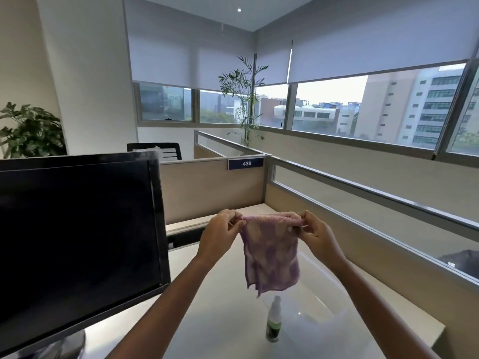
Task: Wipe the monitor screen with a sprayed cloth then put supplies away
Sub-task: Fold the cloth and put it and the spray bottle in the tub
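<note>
Our left hand (pixel 220 233) and right hand (pixel 315 234) pinch the purple cloth (pixel 270 255) by its top corners; it hangs lengthwise down, mid-frame. The spray bottle (pixel 274 321) stands upright below (apart from the cloth), the dark monitor (pixel 77 229) at left.

A blue plate (pixel 245 163) on the partition (pixel 207 187) reads "439"

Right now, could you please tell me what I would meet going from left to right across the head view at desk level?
In order: monitor → left hand → purple cloth → right hand → cubicle partition. The spray bottle stands below the cloth, so I leave it out.
</note>
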Demonstrator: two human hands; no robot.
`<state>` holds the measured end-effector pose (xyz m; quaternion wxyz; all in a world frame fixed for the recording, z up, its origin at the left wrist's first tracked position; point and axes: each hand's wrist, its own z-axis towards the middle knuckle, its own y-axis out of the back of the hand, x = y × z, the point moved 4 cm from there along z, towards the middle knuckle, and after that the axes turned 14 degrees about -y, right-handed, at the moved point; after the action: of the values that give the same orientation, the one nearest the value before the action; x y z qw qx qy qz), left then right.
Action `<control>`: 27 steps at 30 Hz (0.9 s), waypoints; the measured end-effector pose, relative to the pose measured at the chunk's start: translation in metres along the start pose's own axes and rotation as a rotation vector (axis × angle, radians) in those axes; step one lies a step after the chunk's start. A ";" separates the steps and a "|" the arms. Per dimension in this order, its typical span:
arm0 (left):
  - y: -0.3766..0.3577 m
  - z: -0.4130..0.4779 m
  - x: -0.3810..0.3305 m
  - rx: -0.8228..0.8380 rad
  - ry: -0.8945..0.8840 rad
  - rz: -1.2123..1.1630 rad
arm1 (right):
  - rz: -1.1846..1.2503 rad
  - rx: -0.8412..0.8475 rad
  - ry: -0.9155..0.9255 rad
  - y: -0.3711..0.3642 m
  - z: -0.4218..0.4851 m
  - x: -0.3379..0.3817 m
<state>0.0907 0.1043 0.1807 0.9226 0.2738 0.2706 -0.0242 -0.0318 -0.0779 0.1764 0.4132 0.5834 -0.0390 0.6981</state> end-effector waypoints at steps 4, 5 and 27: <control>-0.047 0.017 -0.013 0.060 0.062 0.005 | -0.146 -0.088 0.067 0.038 0.014 -0.024; -0.059 0.020 -0.014 0.095 0.075 0.009 | -0.173 -0.098 0.065 0.046 0.018 -0.033; -0.203 0.017 0.066 0.747 0.339 0.695 | -0.580 0.272 -0.249 -0.010 0.082 -0.184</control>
<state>0.1162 -0.0702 0.0586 0.6594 0.6570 0.2820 0.2326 0.0340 -0.2130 0.0427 0.5049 0.7008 0.1718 0.4738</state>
